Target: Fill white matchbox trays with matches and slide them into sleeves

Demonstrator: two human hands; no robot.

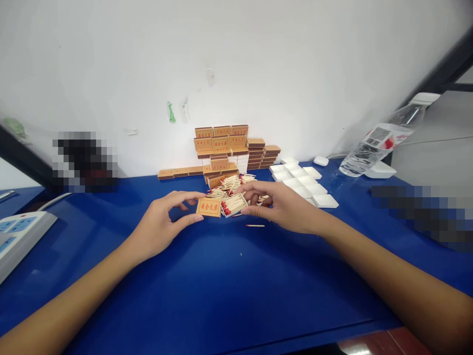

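Item: matchbox sleeve [209,207]; left hand [162,224] is pinching it just above the blue table [221,286]. Item: match tray [233,203]; right hand [284,207] is pinching it, seemingly entering the sleeve's mouth. Handling: likely going best keeping the tray level, square, matches lying flat.

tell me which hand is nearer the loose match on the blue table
Right. The right hand, gripping a match-filled white tray, sits just beyond the single red-tipped wooden matchstick; the left hand is farther off to its left, holding an orange cardboard matchbox sleeve.

You have a power strip [18,236] at the table's [229,286] left edge — a water bottle [380,140] sits near its far right corner.
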